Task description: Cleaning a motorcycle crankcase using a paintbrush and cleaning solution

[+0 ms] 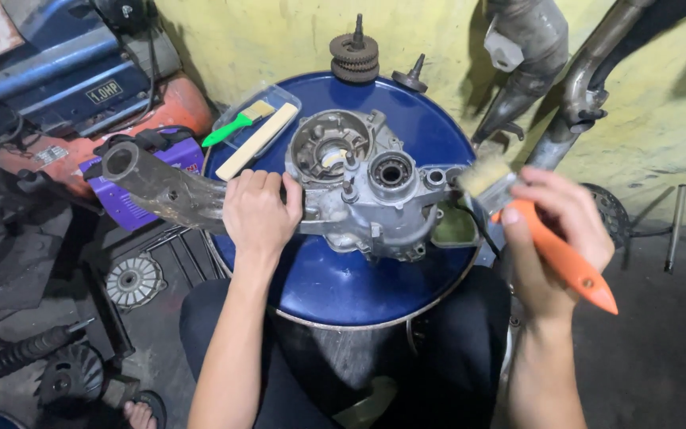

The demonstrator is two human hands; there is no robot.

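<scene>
Cluttered workshop floor, blue drum lid (335, 294) as bench; grey metal engine casing (367, 195) lay on it, looked heavy, rigid, greasy; left hand (260, 214) clasped its left edge, best hold; right hand (553, 226) gripped orange-handled brush (518, 210).

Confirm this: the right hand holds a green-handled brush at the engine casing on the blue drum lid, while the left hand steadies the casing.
Not quite. In the head view the brush in the right hand has an orange handle, not green. The rest stands: the left hand steadies the engine casing on the blue drum lid.
</scene>
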